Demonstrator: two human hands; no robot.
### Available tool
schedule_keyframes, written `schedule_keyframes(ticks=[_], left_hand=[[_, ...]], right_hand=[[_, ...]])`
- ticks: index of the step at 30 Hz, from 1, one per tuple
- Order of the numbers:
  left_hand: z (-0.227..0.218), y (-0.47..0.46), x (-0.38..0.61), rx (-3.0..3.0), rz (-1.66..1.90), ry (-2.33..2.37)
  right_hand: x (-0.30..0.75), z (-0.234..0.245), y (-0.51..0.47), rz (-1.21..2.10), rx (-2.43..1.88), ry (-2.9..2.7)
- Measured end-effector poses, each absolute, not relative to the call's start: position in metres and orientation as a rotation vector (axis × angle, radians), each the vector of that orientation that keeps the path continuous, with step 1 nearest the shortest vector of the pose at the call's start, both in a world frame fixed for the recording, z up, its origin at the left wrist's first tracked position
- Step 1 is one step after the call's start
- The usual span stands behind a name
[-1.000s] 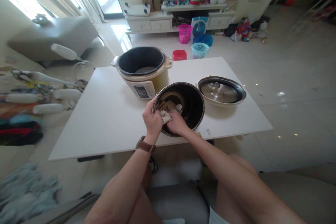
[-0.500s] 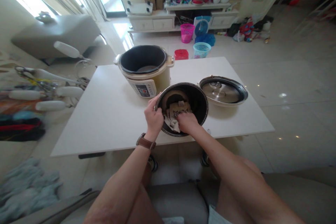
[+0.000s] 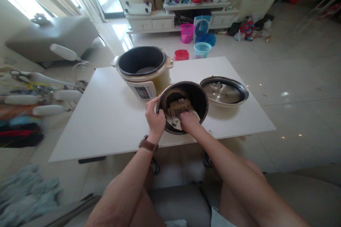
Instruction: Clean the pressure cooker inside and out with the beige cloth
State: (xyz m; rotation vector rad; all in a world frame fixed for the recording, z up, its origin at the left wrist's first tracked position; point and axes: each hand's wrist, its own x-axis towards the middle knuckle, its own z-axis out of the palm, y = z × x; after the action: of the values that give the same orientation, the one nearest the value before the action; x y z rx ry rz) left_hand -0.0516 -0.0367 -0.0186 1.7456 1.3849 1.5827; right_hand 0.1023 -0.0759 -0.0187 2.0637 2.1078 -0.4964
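A dark inner pot (image 3: 198,97) stands tilted toward me at the near edge of the white table (image 3: 106,113). My left hand (image 3: 155,117) grips the pot's left rim, fingers curled over it. My right hand (image 3: 188,120) is inside the pot, closed on a light cloth (image 3: 176,122) pressed against the pot's inner wall. A brown patch with dark print (image 3: 180,106) shows inside, just above my right hand. I wear a brown watch on the left wrist.
The cream rice cooker body (image 3: 144,69) stands open behind the pot. A steel lid (image 3: 224,91) lies upside down on the right. Beyond the table are baskets (image 3: 201,49) on the floor and a cluttered sideboard (image 3: 181,16); a drying rack (image 3: 39,92) is at the left.
My right hand with the cloth has shifted a little inside the pot, from the left wall toward the near wall. The left hand keeps its grip on the rim.
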Motion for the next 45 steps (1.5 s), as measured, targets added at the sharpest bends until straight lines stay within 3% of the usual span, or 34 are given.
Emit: schedule_keyframes(ticks=[12, 20, 23, 32, 45], left_hand=[[-0.010, -0.028, -0.070, 1.827, 1.548, 1.212], [-0.011, -0.034, -0.063, 1.714, 1.593, 1.219], [-0.012, -0.032, -0.066, 1.700, 1.612, 1.214], [-0.020, -0.026, -0.062, 1.612, 1.584, 1.227], [-0.028, -0.048, -0.038, 1.626, 1.731, 1.349]], right_hand=[[0.097, -0.022, -0.076, -0.506, 2.023, 2.193], [0.072, -0.027, -0.070, -1.326, 2.240, 2.298], [0.075, -0.028, -0.069, -1.411, 2.146, 2.370], [0.114, -0.006, -0.077, -0.570, 1.956, 2.136], [0.118, -0.015, -0.074, -0.408, 2.006, 2.183]])
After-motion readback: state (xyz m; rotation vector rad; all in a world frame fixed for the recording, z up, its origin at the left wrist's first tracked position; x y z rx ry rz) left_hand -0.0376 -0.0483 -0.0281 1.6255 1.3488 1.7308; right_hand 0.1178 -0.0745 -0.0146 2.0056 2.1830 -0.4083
